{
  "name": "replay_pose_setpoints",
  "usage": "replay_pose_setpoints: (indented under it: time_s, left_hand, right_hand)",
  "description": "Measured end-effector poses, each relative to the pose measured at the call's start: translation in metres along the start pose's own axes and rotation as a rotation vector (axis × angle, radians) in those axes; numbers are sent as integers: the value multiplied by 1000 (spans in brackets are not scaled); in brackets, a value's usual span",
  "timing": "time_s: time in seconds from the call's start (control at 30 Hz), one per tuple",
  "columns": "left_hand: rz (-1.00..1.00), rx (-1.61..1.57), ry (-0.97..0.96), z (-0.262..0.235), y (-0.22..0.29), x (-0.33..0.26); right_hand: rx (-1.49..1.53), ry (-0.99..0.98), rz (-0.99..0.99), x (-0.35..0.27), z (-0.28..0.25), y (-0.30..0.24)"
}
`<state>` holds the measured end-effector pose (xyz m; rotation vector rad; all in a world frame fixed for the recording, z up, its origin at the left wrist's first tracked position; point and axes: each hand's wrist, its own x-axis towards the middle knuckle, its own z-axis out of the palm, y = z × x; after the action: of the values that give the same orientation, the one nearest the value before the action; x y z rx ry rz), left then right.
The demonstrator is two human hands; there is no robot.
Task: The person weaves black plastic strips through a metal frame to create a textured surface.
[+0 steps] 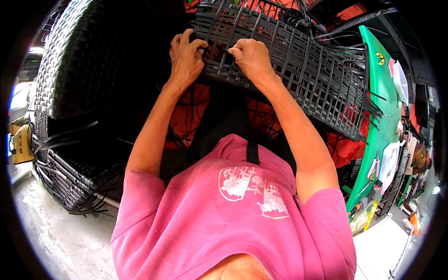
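In front of me lies a panel of loosely woven black plastic strips (pixel 298 60), its open grid slanting down toward the right. My left hand (pixel 185 58) is at the panel's left end, its fingers bent and closed; what they grip is lost against the dark weave. A short way to the right, my right hand (pixel 252 58) is over the near part of the weave. Its thumb and forefinger are pinched together on one of the thin black strips. Many strip ends stick out loose at the panel's right end.
At the left stands a tightly woven black wicker piece (pixel 77 60), with another woven piece (pixel 70 177) below it trailing loose strips. A green board (pixel 373 126) holding small items rises at the right. Red sheeting (pixel 345 148) shows beneath the panel. A coil of black strip (pixel 298 19) lies beyond.
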<state>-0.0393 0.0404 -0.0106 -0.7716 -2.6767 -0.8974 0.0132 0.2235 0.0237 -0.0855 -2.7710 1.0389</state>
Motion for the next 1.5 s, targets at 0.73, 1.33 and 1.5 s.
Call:
replay_pose_setpoints:
  time_s: [0.73,1.33,1.5]
  left_hand:
    - [32,-227,145,-42,22,-8]
    - [-118,-232,-105,-25,-28,1]
    - [-127,-25,-266,-26,-18,6]
  right_hand:
    - [748,-288,-22,9,29,-17]
    - [219,-161,116,31,24,-42]
    - [-3,-151,-5,46,44,-34]
